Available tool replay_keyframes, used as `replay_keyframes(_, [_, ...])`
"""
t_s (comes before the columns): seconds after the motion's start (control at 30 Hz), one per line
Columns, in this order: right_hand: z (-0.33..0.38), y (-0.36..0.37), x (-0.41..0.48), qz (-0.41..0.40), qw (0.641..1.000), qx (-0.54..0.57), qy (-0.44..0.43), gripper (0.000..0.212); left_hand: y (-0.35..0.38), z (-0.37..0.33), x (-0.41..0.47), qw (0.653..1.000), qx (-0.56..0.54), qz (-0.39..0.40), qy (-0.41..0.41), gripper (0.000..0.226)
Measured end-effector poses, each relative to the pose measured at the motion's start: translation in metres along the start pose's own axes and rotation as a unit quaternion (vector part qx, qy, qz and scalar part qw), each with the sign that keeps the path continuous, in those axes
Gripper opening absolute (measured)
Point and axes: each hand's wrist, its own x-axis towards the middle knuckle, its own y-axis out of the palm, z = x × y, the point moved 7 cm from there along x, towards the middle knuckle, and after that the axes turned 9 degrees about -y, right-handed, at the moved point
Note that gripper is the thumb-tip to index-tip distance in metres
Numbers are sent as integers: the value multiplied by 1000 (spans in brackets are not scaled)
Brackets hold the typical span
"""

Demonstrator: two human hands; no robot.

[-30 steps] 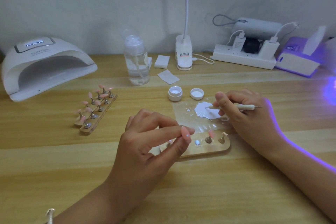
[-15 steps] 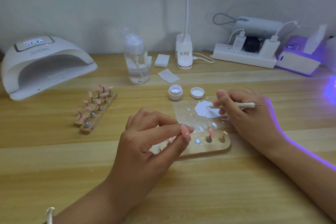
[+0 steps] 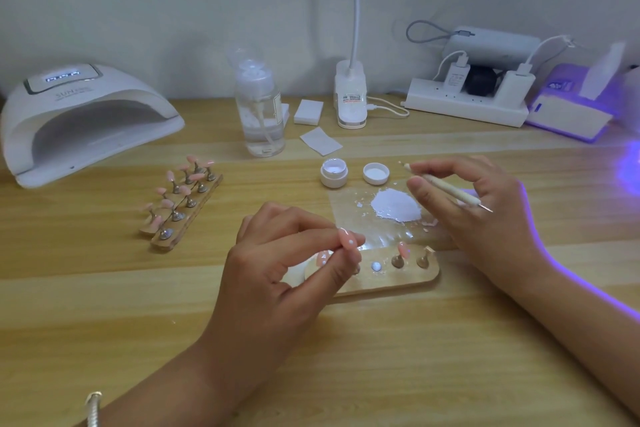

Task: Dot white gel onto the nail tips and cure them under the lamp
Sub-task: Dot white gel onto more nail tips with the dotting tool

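One pink nail tip, pinched in the left hand above the wooden holder; right hand gripped the dotting tool, its loaded end up-right of the nail, shaft slanting away rightward.

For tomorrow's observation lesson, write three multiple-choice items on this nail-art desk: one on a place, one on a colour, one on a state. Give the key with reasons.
1. Where is the curing lamp?
A. far left of the table
B. beside the power strip
C. under the right hand

2. What colour is the nail tip in the left hand?
A. blue
B. pink
C. black

3. The gel jar is:
A. capped
B. tipped over
C. open, lid beside it

Key: A, the lamp sits at the far left; B, the pinched tip is pink with a white dot; C, the lid lies apart.
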Motion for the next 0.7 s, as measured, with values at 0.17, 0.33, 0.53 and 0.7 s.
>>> replay_keyframes(0.17, [2,-1,0,-9,1000,11,-1,10,0,0,0,1000,-2,1,4,10])
replay_keyframes(0.33, [-3,3,0,9,999,13,30,13,0,0,0,1000,-2,0,9,10])
replay_keyframes(0.53, [-8,10,-1,45,997,32,53,12,0,0,0,1000,-2,-1,11,9])
replay_keyframes(0.7, [-7,10,-1,40,997,31,56,14,0,1,-1,1000,3,1,9,10])
